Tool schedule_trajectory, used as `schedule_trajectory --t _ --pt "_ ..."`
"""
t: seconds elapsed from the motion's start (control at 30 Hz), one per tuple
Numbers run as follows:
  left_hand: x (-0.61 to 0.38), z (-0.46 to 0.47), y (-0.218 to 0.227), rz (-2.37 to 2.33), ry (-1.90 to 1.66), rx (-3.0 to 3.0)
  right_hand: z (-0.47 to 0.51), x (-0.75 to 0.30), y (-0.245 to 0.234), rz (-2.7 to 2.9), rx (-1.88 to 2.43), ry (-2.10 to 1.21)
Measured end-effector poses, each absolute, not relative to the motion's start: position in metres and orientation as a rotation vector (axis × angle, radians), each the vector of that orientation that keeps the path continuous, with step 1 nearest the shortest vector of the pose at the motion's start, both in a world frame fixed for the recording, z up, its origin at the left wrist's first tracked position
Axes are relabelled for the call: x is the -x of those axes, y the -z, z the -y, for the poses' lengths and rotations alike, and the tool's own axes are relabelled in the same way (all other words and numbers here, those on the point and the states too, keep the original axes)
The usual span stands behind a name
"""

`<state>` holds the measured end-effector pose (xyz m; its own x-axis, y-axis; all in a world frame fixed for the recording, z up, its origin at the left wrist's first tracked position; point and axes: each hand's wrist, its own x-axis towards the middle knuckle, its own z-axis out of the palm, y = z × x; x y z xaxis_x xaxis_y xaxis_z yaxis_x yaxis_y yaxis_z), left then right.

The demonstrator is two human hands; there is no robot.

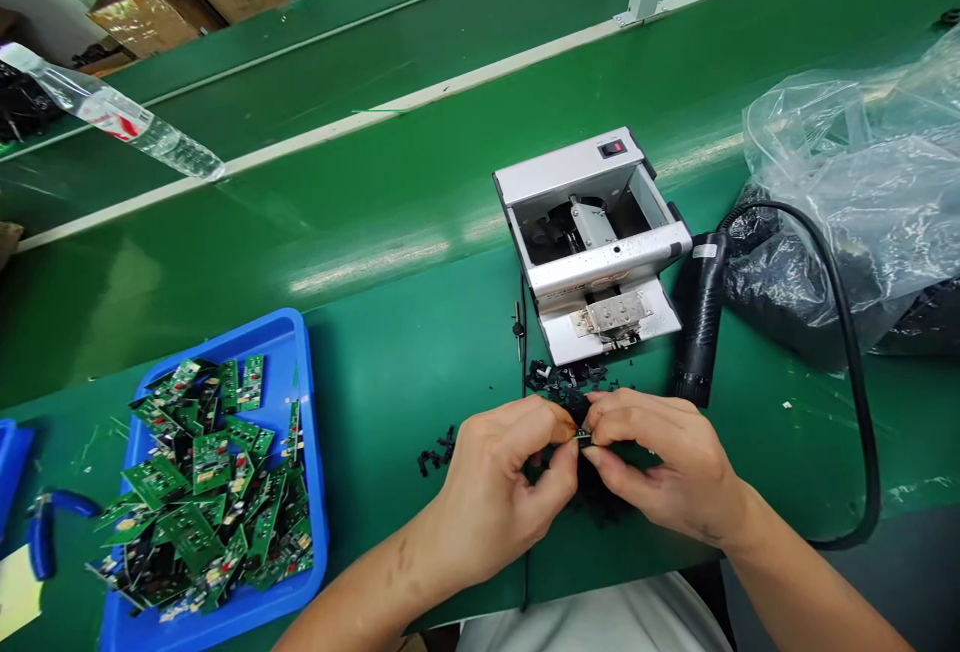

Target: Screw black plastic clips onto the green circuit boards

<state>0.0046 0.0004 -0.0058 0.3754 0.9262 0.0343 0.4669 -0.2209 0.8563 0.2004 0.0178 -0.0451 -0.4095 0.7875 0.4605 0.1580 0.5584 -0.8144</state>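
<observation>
My left hand point(499, 492) and my right hand point(660, 462) meet over the green bench mat point(465, 352), their fingertips pinching a small black component point(579, 435) with a sliver of green at its edge. The fingers hide most of it. Just beyond my fingertips and under my hands lie loose black plastic pieces point(570, 382), with a few more point(436, 450) to the left. A blue tray point(292, 382) heaped with green circuit boards point(202, 477) stands to the left of my left hand. Beyond my hands sits an open grey metal cutting machine point(592, 242).
A black handheld electric tool point(699, 317) with a curving cable lies right of the machine, beside a clear plastic bag point(847, 192) and black bagging. Blue-handled pliers point(41, 522) lie at far left. A plastic bottle point(112, 117) and cardboard boxes point(154, 17) are farther off.
</observation>
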Motion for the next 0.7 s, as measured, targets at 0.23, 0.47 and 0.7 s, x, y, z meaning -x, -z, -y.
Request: schedule_trajectory --t 0.23,0.47,0.7 --pt "-0.0056 0.0015 0.0043 -1.180 -0.778 -1.896 -0.0176 -0.1993 0.0476 1.878 0.735 -0.834" --pt "-0.0045 0.0031 0.0040 -1.161 -0.782 -1.868 -0.0182 -0.2021 0.0496 1.923 0.725 -0.827" --pt "-0.0035 0.0010 0.0038 -1.154 -0.760 -1.855 -0.0165 -0.2009 0.0481 1.942 0.706 -0.787"
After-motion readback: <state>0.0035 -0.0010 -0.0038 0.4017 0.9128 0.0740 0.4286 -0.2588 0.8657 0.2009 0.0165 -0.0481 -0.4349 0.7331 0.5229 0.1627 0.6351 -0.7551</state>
